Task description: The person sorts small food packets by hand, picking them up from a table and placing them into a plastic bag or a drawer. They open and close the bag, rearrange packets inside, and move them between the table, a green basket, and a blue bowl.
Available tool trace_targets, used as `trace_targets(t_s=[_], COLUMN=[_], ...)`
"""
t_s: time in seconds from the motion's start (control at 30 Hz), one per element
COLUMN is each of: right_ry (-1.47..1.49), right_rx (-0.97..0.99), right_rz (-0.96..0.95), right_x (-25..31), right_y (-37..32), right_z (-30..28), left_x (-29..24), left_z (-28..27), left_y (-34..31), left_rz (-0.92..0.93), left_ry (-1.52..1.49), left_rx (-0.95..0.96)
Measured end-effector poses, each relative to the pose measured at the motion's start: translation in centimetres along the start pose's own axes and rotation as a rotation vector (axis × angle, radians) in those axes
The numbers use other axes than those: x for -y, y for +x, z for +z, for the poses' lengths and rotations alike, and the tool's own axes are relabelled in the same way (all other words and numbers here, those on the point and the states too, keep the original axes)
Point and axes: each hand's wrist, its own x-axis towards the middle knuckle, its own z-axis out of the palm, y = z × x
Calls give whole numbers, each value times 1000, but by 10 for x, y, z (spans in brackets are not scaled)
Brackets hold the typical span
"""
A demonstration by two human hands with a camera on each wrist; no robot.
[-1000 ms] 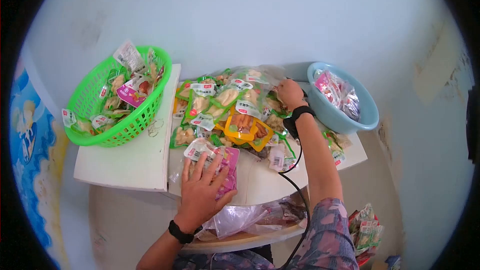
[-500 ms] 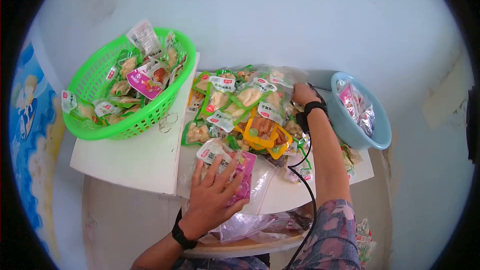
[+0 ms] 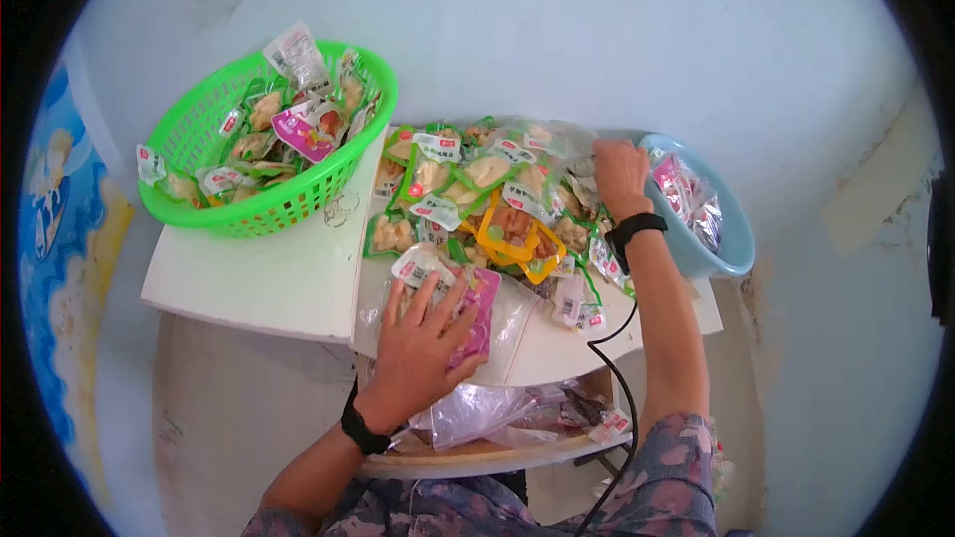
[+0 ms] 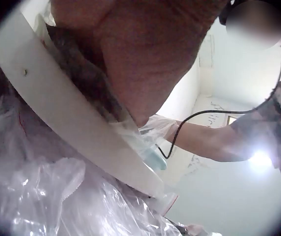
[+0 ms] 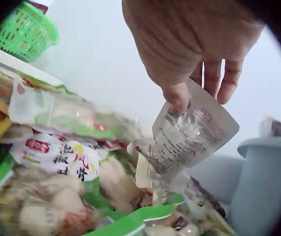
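In the head view, my left hand (image 3: 418, 348) lies with spread fingers on a pink-and-white snack packet (image 3: 481, 308) at the table's front edge. Under that packet is a clear plastic bag (image 3: 519, 323). My right hand (image 3: 622, 174) is at the back right of a heap of sealed food packets (image 3: 487, 174), beside the blue tub (image 3: 731, 257). The right wrist view shows its thumb and fingers pinching a packet (image 5: 194, 130) by the upper edge, printed silvery back showing. This packet's lower end overlaps the heap. The left wrist view shows mostly my palm (image 4: 145, 54).
A green basket (image 3: 274, 221) of packets stands on the white tabletop at left. Wrapped packs (image 3: 686, 194) lie in the blue tub. An open drawer (image 3: 497, 465) below the table's front holds clear bags. A black cable (image 3: 627, 378) hangs from my right wrist.
The head view has shifted. My right hand has come up at the heap's back right and sits nearer the blue tub. My left hand stays on the pink-and-white packet.
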Motion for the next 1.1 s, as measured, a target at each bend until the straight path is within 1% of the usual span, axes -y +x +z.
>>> trace_targets(t_s=[0.1, 0.17, 0.2, 0.27, 0.33, 0.4, 0.43, 0.53, 0.63, 0.67, 0.73, 0.83, 0.87, 0.97, 1.0, 1.03, 1.1], right_ry=[58, 226, 311, 491, 625, 732, 759, 882, 975, 1000, 1066, 1066, 1022, 1032, 1240, 1531, 2098], right_rx=[-93, -177, -221, -336, -431, -492, -488, -499, -535, -533, -502, -432, -436, -413, -284, -169, 83], right_rz=[-6, -1, -2, -43, -55, -72, -74, -8, 38, 50, 69, 6, -33, 279, 413, 541, 799], right_x=[-9, -7, -4, 13, 35, 57, 70, 109, 138, 148, 160, 170, 166, 158, 154, 154, 156], right_y=[-22, -50, -65, -101, -139, -174, -190, -230, -252, -259, -270, -281, -284, -298, -303, -306, -310], right_z=[-43, -79, -98, -135, -152, -169, -181, -206, -218, -221, -225, -221, -218, -217, -221, -223, -224], left_x=[0, 0, 0, -2, -7, -22, -32, -61, -63, -64, -60, -56, -55, -50, -48, -48, -53], left_z=[0, -1, -3, -6, -16, -38, -46, -53, -53, -58, -46, -49, -51, -53, -51, -50, -52], left_y=[-1, -2, -4, -4, -7, -8, -11, -21, -28, -29, -37, -44, -46, -56, -60, -63, -70], left_rz=[12, 16, 16, -21, -41, -22, -18, -341, -700, -745, -753, -754, -753, -747, -740, -733, -726], left_ry=[15, 21, 37, 5, 4, -130, -200, -1028, -1692, -1930, -1889, -1759, -1728, -1680, -1685, -1689, -1616], left_rx=[-16, -22, 20, -1, -3, -158, -230, -234, -40, 11, -58, -109, -129, -168, -181, -192, -135])
